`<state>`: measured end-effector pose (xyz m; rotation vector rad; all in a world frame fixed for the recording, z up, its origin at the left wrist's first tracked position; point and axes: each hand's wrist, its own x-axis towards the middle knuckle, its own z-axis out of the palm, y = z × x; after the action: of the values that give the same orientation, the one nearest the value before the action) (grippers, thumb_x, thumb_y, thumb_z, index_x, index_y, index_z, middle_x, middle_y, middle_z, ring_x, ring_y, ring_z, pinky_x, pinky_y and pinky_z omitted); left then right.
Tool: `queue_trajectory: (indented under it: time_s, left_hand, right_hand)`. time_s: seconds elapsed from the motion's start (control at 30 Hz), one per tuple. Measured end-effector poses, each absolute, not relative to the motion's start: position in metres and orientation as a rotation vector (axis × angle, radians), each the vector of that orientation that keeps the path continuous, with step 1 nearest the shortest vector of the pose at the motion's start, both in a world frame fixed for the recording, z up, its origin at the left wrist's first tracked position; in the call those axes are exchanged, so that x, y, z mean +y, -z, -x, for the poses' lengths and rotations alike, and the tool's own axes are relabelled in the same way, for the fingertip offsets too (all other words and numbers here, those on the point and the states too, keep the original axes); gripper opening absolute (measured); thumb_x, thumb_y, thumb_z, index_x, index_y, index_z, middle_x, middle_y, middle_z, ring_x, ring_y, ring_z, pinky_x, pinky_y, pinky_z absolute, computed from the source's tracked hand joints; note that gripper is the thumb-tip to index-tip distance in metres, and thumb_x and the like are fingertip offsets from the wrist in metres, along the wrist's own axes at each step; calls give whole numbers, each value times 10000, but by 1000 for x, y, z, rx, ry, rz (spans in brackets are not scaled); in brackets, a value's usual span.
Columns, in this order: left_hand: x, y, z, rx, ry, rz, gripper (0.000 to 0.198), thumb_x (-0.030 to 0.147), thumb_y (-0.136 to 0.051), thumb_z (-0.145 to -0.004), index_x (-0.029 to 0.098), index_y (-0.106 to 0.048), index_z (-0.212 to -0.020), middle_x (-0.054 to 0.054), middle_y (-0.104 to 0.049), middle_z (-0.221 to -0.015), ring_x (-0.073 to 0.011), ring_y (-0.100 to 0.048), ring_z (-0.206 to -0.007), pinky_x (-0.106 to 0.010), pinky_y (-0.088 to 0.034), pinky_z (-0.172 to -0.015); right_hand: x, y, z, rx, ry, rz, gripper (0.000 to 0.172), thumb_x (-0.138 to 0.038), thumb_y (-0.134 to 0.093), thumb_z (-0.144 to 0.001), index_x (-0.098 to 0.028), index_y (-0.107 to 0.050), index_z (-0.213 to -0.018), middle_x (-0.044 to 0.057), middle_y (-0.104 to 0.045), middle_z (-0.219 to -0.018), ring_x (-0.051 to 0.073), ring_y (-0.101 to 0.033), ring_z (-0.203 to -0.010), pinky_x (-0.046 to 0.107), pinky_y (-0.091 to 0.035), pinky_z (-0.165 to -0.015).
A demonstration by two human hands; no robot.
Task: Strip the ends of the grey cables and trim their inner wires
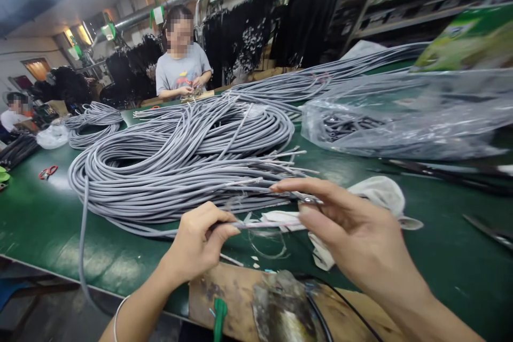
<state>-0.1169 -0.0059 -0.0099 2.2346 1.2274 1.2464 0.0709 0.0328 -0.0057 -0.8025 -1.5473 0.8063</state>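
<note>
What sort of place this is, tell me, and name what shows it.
Probably a cable workshop or small factory: thick bundles of grey cables lie on a long green worktable, and a co-worker does handwork on its far side.

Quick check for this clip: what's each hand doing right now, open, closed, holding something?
Left hand: closed, pinching a grey cable near its end.
Right hand: holding a small metal piece; its exact kind is unclear.

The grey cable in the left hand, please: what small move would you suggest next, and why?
I would probably lower the metal piece in the right hand to the pale end of the grey cable: the left hand pinches it, and the metal appears just above that end.
</note>
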Motion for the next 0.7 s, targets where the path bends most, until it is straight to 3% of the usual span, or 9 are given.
queue_trajectory:
  time_s: [0.13, 0.27, 0.53, 0.7]
  left_hand:
    - [-7, 8, 117, 1236, -1241, -2025, 268, 268, -460, -897, 133, -628, -738, -33, -609, -630, -116, -518, -557, -222, -387, -539]
    - [-7, 12, 117, 1222, -1207, -1861, 316, 320, -442, -906, 128, -601, -711, -3, -539, -564, -87, -434, -479, -206, -329, -480]
    - [-5, 22, 111, 1287, -1341, -1666, 335, 432, -483, -877, 131, -565, -755, 14, -469, -599, -71, -356, -484, -192, -273, -441]
    - [3, 23, 114, 1155, -1535, -1508, 356, 482, -478, -875, 151, -514, -750, 37, -437, -584, -61, -367, -471, -185, -308, -454]
  right_hand:
    - [30, 10, -63, -1563, -1010, 625, 278, -482, -660, -719, -251, -704, -867, 40, -710, -859, 102, -548, -465, 195, -427, -380]
    - [25, 12, -48, -1602, -943, 690, 47, -262, -697, -674, -233, -707, -711, 11, -705, -694, 135, -637, -558, 168, -482, -444]
    - [21, 18, -49, -1743, -947, 768, 127, -248, -621, -741, -183, -688, -656, 13, -663, -544, 118, -558, -400, 183, -411, -348]
    - [2, 13, -47, -2088, -778, 236, 190, -118, -513, -803, -200, -599, -655, -40, -594, -509, 70, -522, -421, 178, -394, -410]
